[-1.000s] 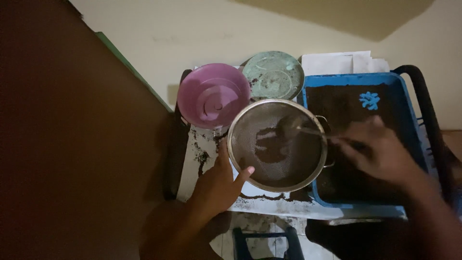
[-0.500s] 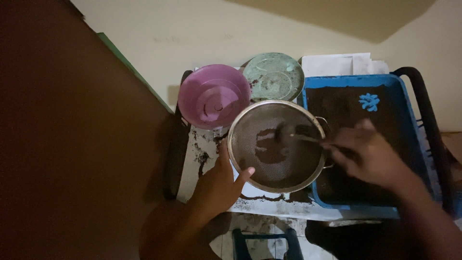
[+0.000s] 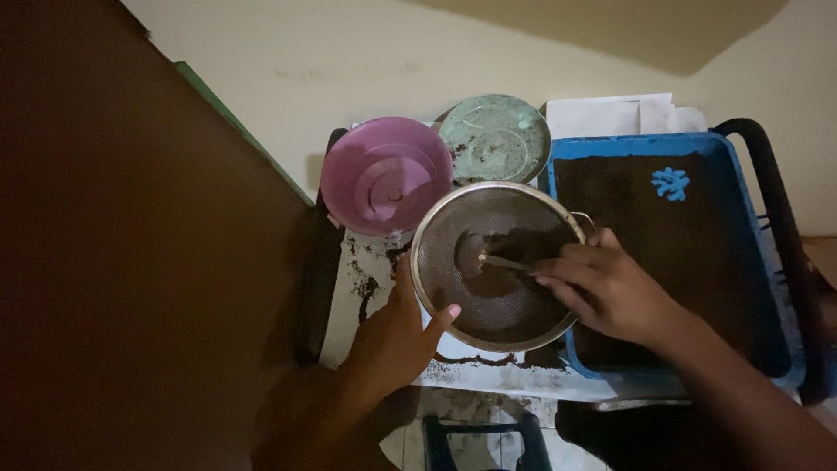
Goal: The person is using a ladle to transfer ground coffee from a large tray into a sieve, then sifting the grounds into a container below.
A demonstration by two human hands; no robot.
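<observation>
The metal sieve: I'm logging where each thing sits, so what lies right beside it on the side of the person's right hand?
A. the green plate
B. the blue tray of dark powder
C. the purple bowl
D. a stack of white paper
B: the metal sieve overlaps the left rim of the blue tray, over which the right hand reaches.

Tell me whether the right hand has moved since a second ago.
Yes. The right hand has shifted left, off the blue tray and further over the round sieve, with the spoon.
</observation>
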